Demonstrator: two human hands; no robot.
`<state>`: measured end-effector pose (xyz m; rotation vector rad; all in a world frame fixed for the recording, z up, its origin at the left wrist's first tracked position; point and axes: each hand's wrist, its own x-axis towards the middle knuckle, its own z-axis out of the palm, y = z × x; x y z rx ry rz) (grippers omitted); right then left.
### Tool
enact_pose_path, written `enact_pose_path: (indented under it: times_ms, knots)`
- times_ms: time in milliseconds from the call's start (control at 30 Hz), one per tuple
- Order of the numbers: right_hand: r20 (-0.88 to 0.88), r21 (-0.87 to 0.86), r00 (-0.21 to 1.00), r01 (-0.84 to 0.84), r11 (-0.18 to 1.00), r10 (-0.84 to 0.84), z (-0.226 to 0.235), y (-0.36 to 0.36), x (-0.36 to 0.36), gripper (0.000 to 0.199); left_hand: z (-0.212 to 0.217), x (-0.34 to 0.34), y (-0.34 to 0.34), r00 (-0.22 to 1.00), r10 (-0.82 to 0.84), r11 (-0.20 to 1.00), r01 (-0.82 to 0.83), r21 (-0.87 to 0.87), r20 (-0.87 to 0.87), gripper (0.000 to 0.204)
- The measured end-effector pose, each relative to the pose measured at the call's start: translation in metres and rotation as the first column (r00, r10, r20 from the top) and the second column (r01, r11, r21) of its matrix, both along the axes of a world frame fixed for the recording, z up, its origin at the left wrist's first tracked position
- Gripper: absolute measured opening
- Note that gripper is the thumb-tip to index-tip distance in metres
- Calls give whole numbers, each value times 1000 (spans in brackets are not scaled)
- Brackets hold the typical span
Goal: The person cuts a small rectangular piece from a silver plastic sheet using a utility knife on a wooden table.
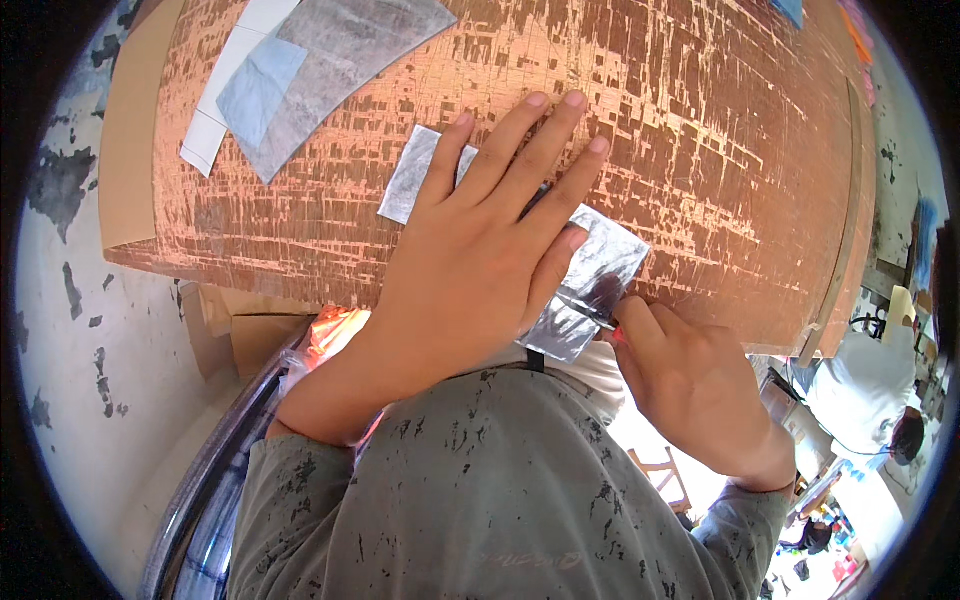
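My left hand (475,235) lies flat with its fingers spread, pressing on a shiny silvery sheet (612,245) at the near edge of the wooden table. Between the fingers a dark shape shows; what it is I cannot make out. My right hand (690,375) is closed around a thin metal-bladed tool (600,320) with a red part at the grip. Its narrow metal end rests against the sheet's lower right part. Most of the tool is hidden in the fist. The sheet's near corner overhangs the table edge.
The scored wooden table (680,130) carries a grey translucent sheet (350,70) with a pale blue patch and white strips at the far left. Cardboard (135,130) borders its left side. A wooden strip (840,220) runs along the right. Another person (860,390) is at the right.
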<state>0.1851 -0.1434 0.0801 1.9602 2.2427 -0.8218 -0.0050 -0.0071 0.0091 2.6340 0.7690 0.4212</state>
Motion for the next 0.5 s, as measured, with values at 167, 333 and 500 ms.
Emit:
enact_pose_path:
  times_ms: [167,333,500]
  knots:
    - [-11,-21,1000,-4,1000,4,0,1,2,16,0,0,1,1000,0,1000,0,2,-4,58]
    - [-41,-17,999,15,1000,-16,-1,1,2,16,0,-1,1,1000,-6,1000,6,-1,-6,57]
    - [-42,-48,999,24,999,-26,0,0,2,16,2,0,0,1000,-3,1000,4,9,-22,58]
